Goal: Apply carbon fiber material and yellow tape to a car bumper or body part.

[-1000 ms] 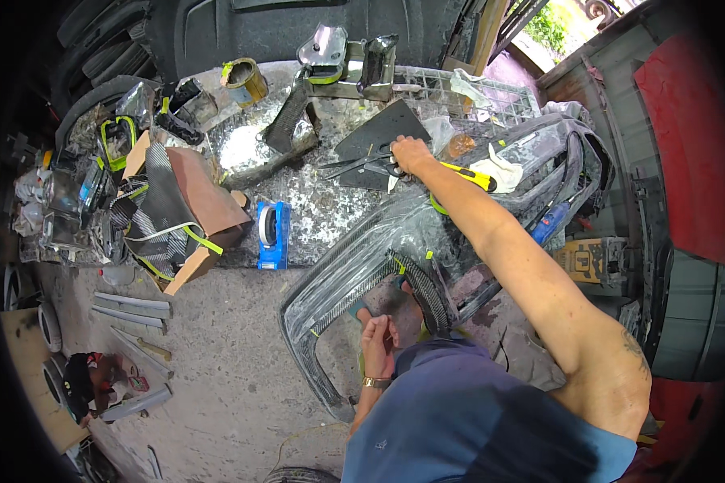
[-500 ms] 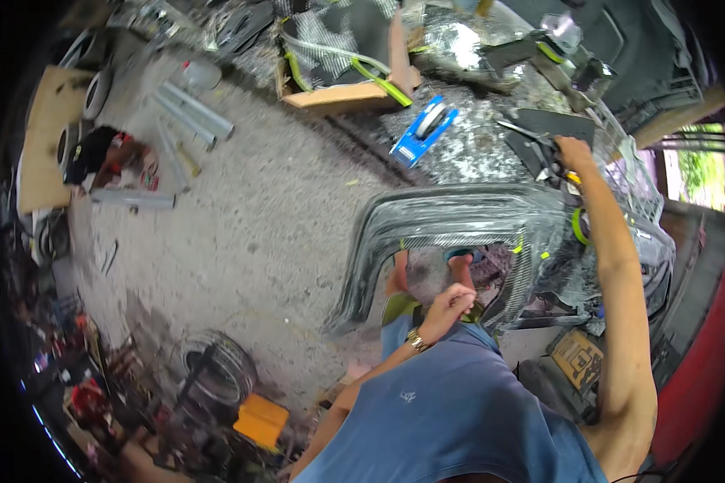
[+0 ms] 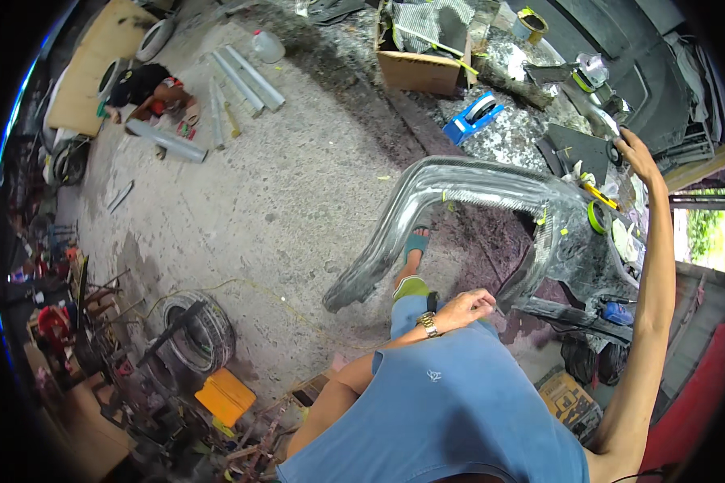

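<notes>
My right hand (image 3: pixel 636 153) is stretched far out to the cluttered bench, its fingertips at a small dark round part (image 3: pixel 615 151) beside a dark triangular plate (image 3: pixel 578 146). Whether it grips anything is not visible. My left hand (image 3: pixel 469 306), with a watch on its wrist, rests at my waist with the fingers curled and nothing in them. In front of me leans a large curved grey panel (image 3: pixel 459 181) wrapped in shiny film. My sandalled foot (image 3: pixel 415 241) stands under it.
On the bench lie a blue tape dispenser (image 3: pixel 475 117), a cardboard box (image 3: pixel 419 68), green tape rolls (image 3: pixel 596 216) and a power tool (image 3: pixel 588 72). Grey pipes (image 3: pixel 246 76) lie on the concrete floor. A tyre (image 3: pixel 197 334) and an orange container (image 3: pixel 225 396) stand at the lower left.
The view has swung left, showing more of the floor. My right hand stays at the bench's dark plate and my left hand stays at my waist.
</notes>
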`<control>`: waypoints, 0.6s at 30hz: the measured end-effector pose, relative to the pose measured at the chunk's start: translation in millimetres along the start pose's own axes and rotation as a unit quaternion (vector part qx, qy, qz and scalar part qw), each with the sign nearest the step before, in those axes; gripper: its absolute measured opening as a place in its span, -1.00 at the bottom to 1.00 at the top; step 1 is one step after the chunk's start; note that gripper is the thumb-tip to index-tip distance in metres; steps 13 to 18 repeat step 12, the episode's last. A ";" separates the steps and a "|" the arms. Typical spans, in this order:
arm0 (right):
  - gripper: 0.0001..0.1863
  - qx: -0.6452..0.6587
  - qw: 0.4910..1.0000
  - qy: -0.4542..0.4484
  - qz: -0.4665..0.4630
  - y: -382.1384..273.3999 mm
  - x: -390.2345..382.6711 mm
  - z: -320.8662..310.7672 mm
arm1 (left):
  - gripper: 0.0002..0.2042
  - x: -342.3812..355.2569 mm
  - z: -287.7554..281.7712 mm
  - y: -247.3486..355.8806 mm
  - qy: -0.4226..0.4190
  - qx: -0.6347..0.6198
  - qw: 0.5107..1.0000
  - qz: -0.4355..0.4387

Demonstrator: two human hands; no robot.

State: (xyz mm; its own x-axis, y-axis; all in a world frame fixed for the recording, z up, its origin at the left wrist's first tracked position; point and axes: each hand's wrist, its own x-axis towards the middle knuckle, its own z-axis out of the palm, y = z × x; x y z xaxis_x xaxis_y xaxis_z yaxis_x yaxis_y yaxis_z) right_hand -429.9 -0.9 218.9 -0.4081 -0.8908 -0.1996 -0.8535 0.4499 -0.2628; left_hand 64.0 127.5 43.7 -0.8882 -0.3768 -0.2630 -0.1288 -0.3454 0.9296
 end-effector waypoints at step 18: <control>-0.11 0.658 0.719 -0.167 -0.152 -124.5 -233.2 132.5 | -0.76 -233.1 0.8 -105.8 0.314 0.061 0.926 -0.199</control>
